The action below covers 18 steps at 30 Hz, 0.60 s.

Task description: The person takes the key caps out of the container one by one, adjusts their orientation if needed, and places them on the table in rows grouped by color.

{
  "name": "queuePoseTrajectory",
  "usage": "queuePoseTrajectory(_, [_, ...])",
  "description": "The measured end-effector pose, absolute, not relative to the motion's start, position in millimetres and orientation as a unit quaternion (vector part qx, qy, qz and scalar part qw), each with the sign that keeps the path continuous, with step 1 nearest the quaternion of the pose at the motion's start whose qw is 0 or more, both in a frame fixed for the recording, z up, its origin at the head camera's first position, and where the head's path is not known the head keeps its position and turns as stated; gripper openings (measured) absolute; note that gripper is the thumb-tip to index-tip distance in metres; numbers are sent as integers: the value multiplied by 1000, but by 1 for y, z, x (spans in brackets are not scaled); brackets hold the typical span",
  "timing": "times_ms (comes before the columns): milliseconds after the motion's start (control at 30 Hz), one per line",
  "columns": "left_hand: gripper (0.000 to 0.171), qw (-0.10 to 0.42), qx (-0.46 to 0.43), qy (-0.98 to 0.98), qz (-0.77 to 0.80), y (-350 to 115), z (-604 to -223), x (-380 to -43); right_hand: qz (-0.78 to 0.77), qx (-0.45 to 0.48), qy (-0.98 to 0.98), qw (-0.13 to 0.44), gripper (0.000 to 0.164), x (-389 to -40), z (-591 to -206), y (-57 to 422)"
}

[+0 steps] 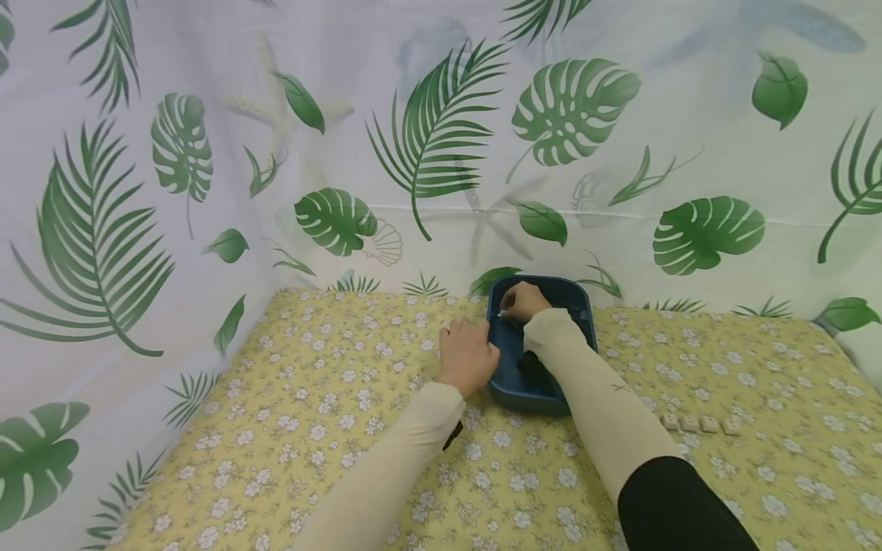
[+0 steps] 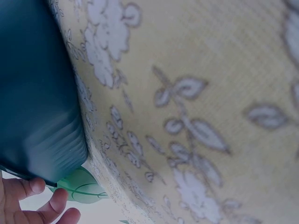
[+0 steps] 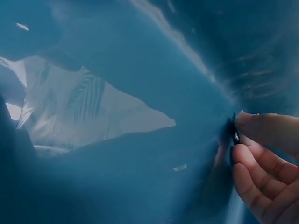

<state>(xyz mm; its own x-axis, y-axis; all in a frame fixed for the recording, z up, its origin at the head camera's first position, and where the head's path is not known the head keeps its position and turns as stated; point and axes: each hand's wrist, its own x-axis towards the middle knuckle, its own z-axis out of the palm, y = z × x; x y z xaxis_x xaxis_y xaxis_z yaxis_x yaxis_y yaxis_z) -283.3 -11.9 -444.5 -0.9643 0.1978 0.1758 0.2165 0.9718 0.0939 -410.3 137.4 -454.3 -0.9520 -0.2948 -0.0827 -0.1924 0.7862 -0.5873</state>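
A dark blue basin [image 1: 530,402] with rounded corners stands on the flowered cloth near the back curtain. My right hand [image 1: 525,301] reaches inside it, near its far left corner. Thumb and fingers pinch a small piece [image 3: 236,135], dark with a bright glint in the right wrist view; its kind cannot be told. My left hand [image 1: 468,353] holds the basin's left rim, thumb on the inner side and fingers outside. In the left wrist view, one fingertip touches the rim while the others hang loosely bent. A small pale sliver [image 3: 180,167] shows on the basin's shiny bottom.
Several small beige cubes [image 1: 689,423] sit in a row on the yellow flowered cloth [image 1: 331,367], right of my right forearm. A white curtain with green leaves [image 1: 441,153] rises behind the basin and along the left side.
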Motion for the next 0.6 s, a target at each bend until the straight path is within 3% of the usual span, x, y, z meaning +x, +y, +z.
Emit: queuePoseTrajectory(600, [36,73,-93,-993,-21,-7,-445,-285,-303,-164,938,44,18,-387,-404,167])
